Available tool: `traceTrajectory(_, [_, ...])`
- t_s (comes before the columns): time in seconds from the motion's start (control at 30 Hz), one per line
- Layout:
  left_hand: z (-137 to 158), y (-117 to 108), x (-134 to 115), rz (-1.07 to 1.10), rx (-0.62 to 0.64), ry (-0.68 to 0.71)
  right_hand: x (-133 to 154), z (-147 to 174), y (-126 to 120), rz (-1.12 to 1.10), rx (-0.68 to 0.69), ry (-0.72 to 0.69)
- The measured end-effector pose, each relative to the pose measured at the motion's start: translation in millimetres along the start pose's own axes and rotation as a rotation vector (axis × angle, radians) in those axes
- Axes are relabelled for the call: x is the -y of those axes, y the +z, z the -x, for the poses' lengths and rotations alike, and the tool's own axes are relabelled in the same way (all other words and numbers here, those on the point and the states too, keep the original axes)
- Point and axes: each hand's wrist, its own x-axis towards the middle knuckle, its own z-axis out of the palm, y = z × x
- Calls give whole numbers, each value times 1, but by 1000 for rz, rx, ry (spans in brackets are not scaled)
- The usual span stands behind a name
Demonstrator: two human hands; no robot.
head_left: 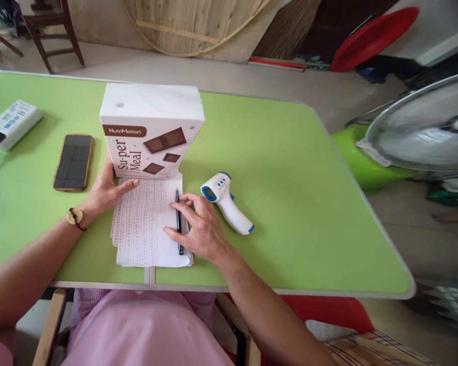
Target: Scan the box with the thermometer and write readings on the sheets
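A white NutriMotion box (pixel 152 147) with brown print stands upright at the far end of a stack of sheets (pixel 141 229) covered in dense writing. My left hand (pixel 109 183) rests at the box's lower left corner, thumb stretched over the sheets and the other fingers partly hidden by the box. A black pen (pixel 178 223) lies lengthwise along the right side of the top sheet. Over it is my right hand (pixel 200 226), its fingers and thumb apart and reaching across the pen. Just right of that hand lies a white and blue infrared thermometer (pixel 229 203).
The green table (pixel 309 203) has a smartphone (pixel 73 162) and a white power bank (pixel 13 124) with a cable on its left part. A fan (pixel 427 127) stands beyond the right edge. A wooden chair (pixel 53 35) is behind the table.
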Motion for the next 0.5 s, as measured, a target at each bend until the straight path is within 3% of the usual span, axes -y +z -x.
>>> traceTrajectory(0.17, [-12,-11,-3,314,51,-139,0,0,2,7,-15,-8])
traceTrajectory(0.27, [-20,-16,0,303,67,-157,0,0,3,16,-18,-5])
traceTrajectory(0.5, [-28,-7,8,244,-94,-67,-2,-1,6,31,-35,-36])
